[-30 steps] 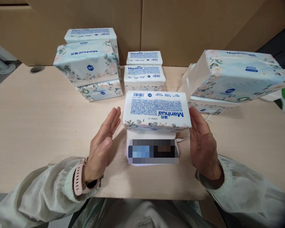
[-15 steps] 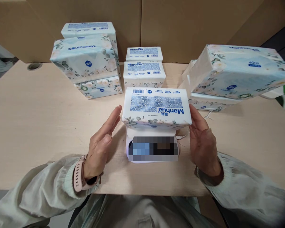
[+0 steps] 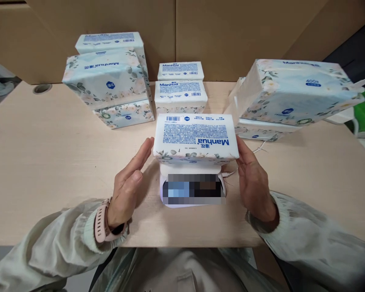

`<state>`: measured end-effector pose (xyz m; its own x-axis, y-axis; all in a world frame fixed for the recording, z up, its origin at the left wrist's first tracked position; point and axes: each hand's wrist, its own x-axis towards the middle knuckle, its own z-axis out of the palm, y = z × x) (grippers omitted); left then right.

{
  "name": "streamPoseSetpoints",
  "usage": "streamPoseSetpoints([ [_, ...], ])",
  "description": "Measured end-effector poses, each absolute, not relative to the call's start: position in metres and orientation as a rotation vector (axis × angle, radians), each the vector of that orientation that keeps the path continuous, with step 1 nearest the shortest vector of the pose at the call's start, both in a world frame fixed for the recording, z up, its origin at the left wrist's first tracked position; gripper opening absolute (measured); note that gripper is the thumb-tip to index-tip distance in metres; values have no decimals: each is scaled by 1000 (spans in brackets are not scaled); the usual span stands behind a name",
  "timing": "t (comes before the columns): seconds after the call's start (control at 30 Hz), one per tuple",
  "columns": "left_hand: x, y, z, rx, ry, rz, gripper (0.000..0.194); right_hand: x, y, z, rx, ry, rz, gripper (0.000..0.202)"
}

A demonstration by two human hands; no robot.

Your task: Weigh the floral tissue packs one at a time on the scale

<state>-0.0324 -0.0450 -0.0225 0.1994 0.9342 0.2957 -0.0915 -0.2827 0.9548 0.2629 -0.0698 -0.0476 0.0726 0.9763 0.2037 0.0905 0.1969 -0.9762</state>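
Observation:
A white tissue pack point(image 3: 197, 136) with blue print, its lettering upside down to me, rests on a small white scale point(image 3: 167, 202). Blurring covers the scale's display. My left hand point(image 3: 129, 186) is beside the pack's left end, fingers stretched out, with the fingertips very close to it. At the right end, my right hand point(image 3: 254, 182) has its fingers extended; the fingertips are at the pack's side, and I cannot tell whether they touch. Neither hand grips the pack. A pink watch strap point(image 3: 101, 221) is around my left wrist.
Floral tissue packs point(image 3: 109, 79) are stacked at the back left. Two smaller-looking packs point(image 3: 181, 91) stand behind the scale. More packs point(image 3: 292, 93) are stacked at the right. A white cable point(image 3: 229, 174) runs from the scale. Cardboard point(image 3: 219, 36) rises behind the table point(image 3: 42, 162).
The view has shifted slightly, moving the packs a little left in the picture. My left fingertips are slightly nearer the pack on the scale. The right hand keeps its place beside it.

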Motion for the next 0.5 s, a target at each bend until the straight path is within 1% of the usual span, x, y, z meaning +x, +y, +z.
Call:
streamPoseSetpoints([
  [0.17,-32,-45,-22,1488,843,1268,52,264,-67,-49,-1157,-1321,919,55],
  [0.27,-34,-45,-24,1535,798,1196,54,262,-66,-44,-1185,-1422,906,59],
  [0.4,-34,-47,-21,1727,754,1137,56,258,-69,-41,-1217,-1522,908,72],
  [0.5,-30,-48,-8,1925,715,1149,63,257,-75,-42,-1254,-1499,842,69],
])
